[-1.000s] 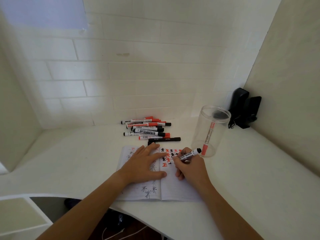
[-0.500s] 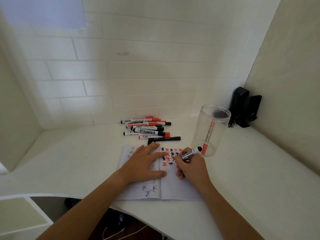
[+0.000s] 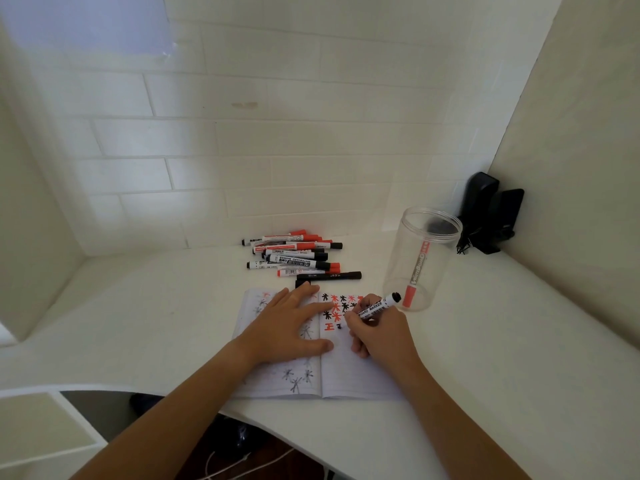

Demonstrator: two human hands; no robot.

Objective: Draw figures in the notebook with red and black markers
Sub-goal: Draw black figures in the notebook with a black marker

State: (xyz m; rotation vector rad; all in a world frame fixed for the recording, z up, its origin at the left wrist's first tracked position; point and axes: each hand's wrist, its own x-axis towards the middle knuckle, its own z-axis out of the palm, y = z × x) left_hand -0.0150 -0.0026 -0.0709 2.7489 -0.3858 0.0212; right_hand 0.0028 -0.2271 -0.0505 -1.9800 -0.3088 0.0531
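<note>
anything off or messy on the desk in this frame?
Mostly tidy. The markers lie in a loose, criss-crossed heap behind the notebook, not in the clear jar, which holds a single red marker. Nothing spilled or visibly damaged.

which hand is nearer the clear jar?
Right. The right hand, gripping the black marker, sits just beside the clear jar, at its base. The left hand lies flat on the notebook, farther from it.
</note>
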